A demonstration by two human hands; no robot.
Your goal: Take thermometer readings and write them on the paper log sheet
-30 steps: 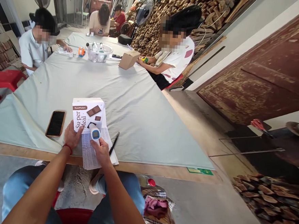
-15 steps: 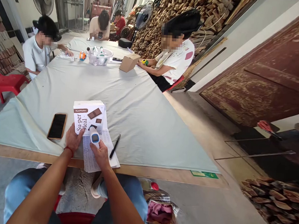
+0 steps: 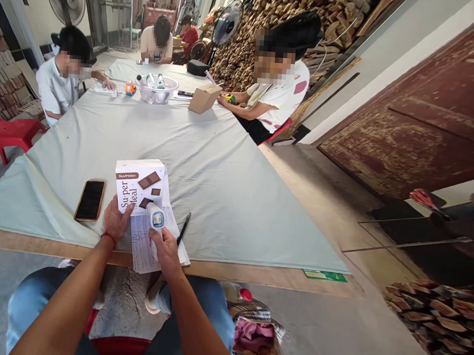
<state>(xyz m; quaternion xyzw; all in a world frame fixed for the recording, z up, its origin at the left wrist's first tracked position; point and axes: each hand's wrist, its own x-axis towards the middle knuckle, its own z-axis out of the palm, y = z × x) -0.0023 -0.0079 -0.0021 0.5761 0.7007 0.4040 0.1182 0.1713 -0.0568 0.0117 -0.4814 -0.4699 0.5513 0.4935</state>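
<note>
My left hand (image 3: 116, 218) grips the lower left edge of a white box (image 3: 134, 173) printed with "Su-per Meal" and brown chocolate pieces. The box stands on the table with its front facing me. A white infrared thermometer (image 3: 156, 215) with a blue-ringed screen is in my right hand (image 3: 167, 251), fingers wrapped round its handle. Its head is close to the lower right part of the box; whether they touch I cannot tell. Handwritten paper sheets (image 3: 141, 241) lie under both. A black pen (image 3: 183, 228) rests right of my right hand, partly on the sheets.
A phone (image 3: 90, 199) lies left of my left hand on the cloth-covered table (image 3: 235, 199). Farther off are a clear basin (image 3: 157, 93) of bottles, a cardboard box (image 3: 204, 98) and an orange tape roll (image 3: 130, 89). Several people sit round the far part. An open checked bag (image 3: 254, 338) is below.
My right hand has moved slightly right and down with the thermometer, which now points at a lower right spot of the box. The screen looks brighter. My left hand stays on the box.
</note>
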